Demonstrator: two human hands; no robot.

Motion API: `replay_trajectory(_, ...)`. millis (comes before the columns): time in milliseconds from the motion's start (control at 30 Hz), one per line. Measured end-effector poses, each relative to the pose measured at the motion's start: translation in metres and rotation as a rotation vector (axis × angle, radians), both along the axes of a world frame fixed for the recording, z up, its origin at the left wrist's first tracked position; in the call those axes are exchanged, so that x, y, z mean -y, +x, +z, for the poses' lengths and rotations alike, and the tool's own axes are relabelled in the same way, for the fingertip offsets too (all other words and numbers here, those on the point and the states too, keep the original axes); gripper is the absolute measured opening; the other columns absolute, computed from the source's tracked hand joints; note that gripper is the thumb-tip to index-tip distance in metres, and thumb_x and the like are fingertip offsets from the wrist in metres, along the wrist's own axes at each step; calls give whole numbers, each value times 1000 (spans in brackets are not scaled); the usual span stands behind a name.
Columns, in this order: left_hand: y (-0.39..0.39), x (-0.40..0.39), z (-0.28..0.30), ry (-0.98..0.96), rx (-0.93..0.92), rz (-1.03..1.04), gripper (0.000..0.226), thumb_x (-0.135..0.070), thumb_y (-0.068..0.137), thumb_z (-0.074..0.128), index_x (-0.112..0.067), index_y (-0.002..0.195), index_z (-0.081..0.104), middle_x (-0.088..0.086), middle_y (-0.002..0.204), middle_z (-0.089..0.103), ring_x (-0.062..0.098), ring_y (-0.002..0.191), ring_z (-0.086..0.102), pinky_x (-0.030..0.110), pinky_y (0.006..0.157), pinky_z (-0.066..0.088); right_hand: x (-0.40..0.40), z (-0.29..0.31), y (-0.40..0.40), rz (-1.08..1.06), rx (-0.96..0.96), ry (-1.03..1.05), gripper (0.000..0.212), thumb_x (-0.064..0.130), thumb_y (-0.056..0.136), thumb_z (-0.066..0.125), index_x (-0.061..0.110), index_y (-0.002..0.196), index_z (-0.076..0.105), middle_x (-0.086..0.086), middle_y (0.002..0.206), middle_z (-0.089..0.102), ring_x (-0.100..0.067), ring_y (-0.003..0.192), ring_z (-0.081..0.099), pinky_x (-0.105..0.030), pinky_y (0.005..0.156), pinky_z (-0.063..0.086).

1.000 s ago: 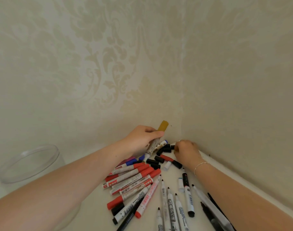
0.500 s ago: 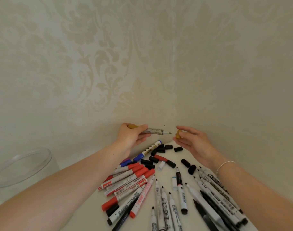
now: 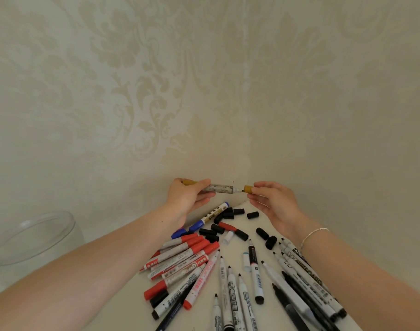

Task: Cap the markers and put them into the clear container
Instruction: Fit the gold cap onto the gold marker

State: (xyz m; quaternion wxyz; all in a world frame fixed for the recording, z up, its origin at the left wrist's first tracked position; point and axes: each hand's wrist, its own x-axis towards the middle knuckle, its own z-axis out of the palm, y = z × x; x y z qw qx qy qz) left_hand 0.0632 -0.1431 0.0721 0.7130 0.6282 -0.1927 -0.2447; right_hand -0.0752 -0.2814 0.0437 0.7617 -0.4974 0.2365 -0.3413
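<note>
our left hand (image 3: 187,199) grips a grey-barrelled marker with a mustard-yellow end (image 3: 218,188) level above the heap of loose red, blue and black markers (image 3: 204,263); our right hand (image 3: 273,201) pinches its mustard-yellow cap (image 3: 248,189) at the tip. the clear round plastic container (image 3: 32,237) stands well left of the heap.

left hand (image 3: 188,198): at 11 o'clock, raised, fingers curled, gripping.
right hand (image 3: 273,201): at 1 o'clock, thumb and fingertips pinching.
forearms: bare, converging toward 12 o'clock.
</note>
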Motion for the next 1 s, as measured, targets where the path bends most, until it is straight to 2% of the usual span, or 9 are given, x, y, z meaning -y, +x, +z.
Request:
replay_trajectory(200, -4, -3, 2, -11, -23, -21, 28, -12, 85, 71, -11, 91, 43, 19, 95, 73, 26, 83, 73, 34, 79, 59, -6, 2, 1, 100, -15, -3, 20, -6, 87, 59, -1, 106, 62, -17, 102, 70, -22, 88, 69, -27, 78, 55)
replay_trajectory(333, -11, -11, 7, 64, -13, -176, 30, -14, 80, 76, -7, 94, 50, 13, 92, 75, 19, 76, 73, 23, 61, 58, -4, 4, 0, 86, 26, 40, 23, -3, 87, 60, 0, 110, 61, -15, 98, 70, -22, 88, 68, -27, 79, 54)
replay_trajectory(433, -18, -15, 8, 267, 202, -319, 28, -18, 83, 73, -13, 108, 64, 5, 94, 75, 9, 59, 66, 17, 52, 51, -3, 6, 0, 86, 52, 46, 25, -1, 88, 60, 0, 112, 61, -13, 97, 71, -22, 88, 67, -27, 79, 53)
replay_trajectory(533, -30, -12, 3, 360, 523, -442, 32, -20, 95, 58, -29, 126, 54, 2, 98, 73, 3, 49, 56, 16, 43, 42, -7, 8, 4, 84, 42, -3, 23, 0, 90, 58, 1, 113, 61, -13, 98, 70, -21, 87, 67, -27, 78, 54)
replay_trajectory(600, -39, -4, -6, 356, 724, -402, 41, -19, 98, 52, -29, 137, 44, 0, 94, 67, -3, 45, 51, 11, 45, 37, -16, 9, 9, 43, 39, -35, 20, 2, 92, 56, 3, 111, 62, -14, 96, 69, -21, 83, 67, -28, 78, 56)
replay_trajectory(667, -48, 3, -10, 336, 836, -298, 41, -17, 99, 50, -27, 139, 45, -7, 88, 61, -7, 56, 57, 4, 50, 36, -23, 11, 15, -30, 39, -49, 15, 4, 93, 56, 5, 106, 63, -14, 92, 68, -20, 78, 67, -27, 72, 57)
replay_trajectory(700, -52, 5, -11, 324, 846, -264, 40, -16, 99, 50, -27, 137, 48, -11, 84, 59, -8, 59, 59, 4, 51, 36, -26, 11, 17, -65, 35, -53, 12, 6, 93, 57, 6, 102, 64, -13, 89, 68, -19, 75, 68, -25, 67, 57)
replay_trajectory(800, -58, 9, -11, 297, 790, -237, 36, -13, 98, 49, -25, 131, 55, -13, 72, 57, -11, 44, 50, 5, 45, 33, -27, 10, 18, -122, 10, -46, 9, 6, 91, 59, 4, 98, 65, -18, 88, 68, -21, 72, 68, -22, 57, 56)
replay_trajectory(1000, -58, 13, -18, 331, 720, -277, 37, -11, 97, 50, -23, 131, 56, -6, 71, 60, -6, 38, 48, 12, 48, 36, -28, 2, 14, -121, -14, 60, 16, 4, 90, 60, -4, 104, 63, -22, 90, 67, -23, 69, 67, -20, 51, 55)
